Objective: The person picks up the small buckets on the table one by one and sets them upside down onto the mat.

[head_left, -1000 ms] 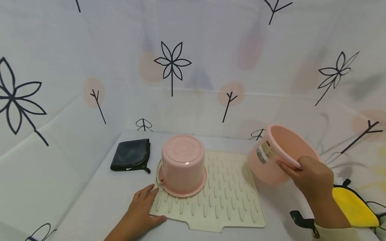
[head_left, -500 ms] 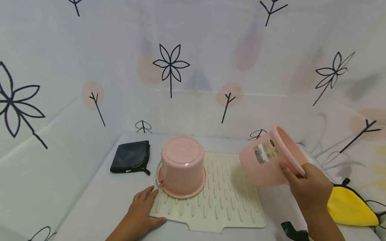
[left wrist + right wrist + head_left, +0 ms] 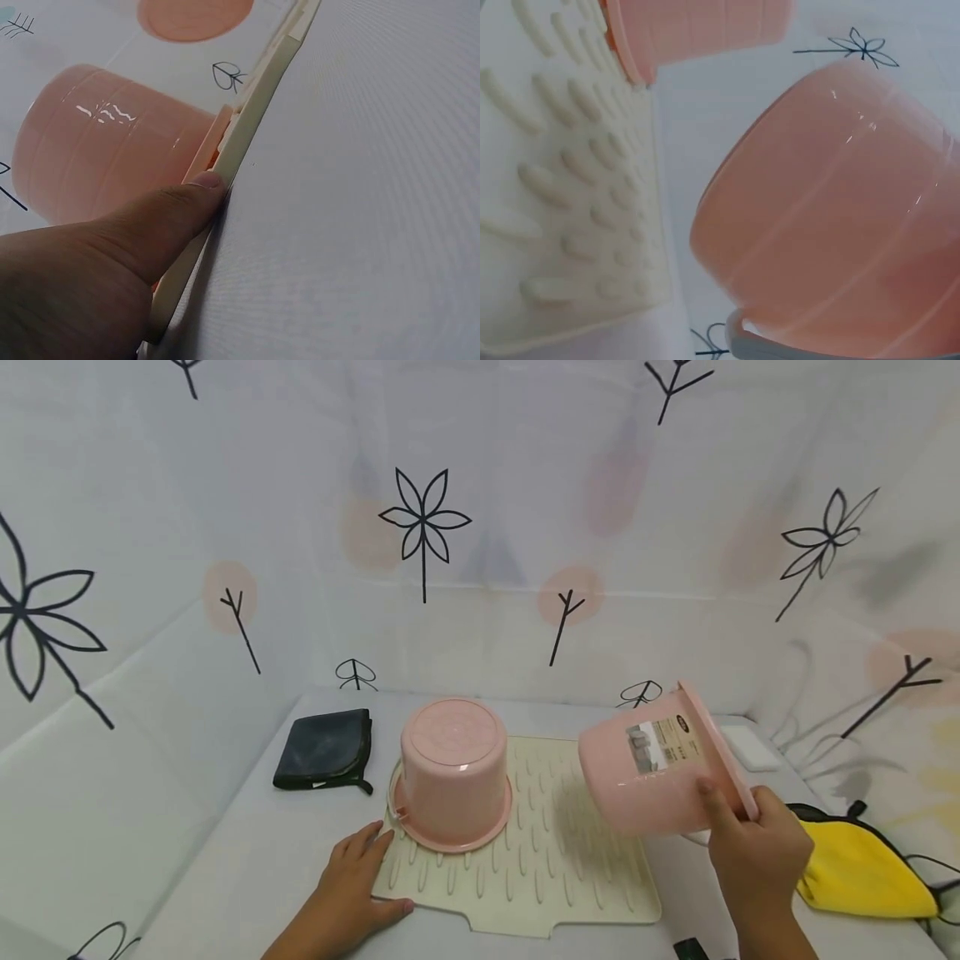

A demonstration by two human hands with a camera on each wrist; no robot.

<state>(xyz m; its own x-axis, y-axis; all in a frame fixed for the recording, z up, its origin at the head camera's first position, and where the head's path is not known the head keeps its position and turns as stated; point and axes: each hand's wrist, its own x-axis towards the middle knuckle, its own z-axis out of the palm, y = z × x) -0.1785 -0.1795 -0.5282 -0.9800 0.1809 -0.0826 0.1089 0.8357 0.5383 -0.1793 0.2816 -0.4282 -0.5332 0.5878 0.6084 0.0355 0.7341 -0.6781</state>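
Observation:
Tilted in the air over the right side of the ribbed cream drying mat [image 3: 525,885] is a pink bucket [image 3: 637,802] with a label. My right hand [image 3: 761,852] grips its rim, thumb on the outer wall. The right wrist view shows the bucket's smooth wall [image 3: 832,210] close by, with the hand out of sight. A second pink bucket [image 3: 453,777] stands upside down on the mat's left half. My left hand [image 3: 348,885] lies spread at the mat's front left corner, fingers along the side, thumb [image 3: 180,202] against the front edge.
A folded dark pouch [image 3: 324,749] lies at the back left of the white table [image 3: 225,877]. On the right are a yellow cloth with dark trim [image 3: 862,868] and a flat white item [image 3: 750,747]. A patterned curtain [image 3: 495,527] hangs behind.
The held bucket has moved left over the mat and turned, its mouth now facing away to the right and the base pointing lower left. My left hand has stayed in place.

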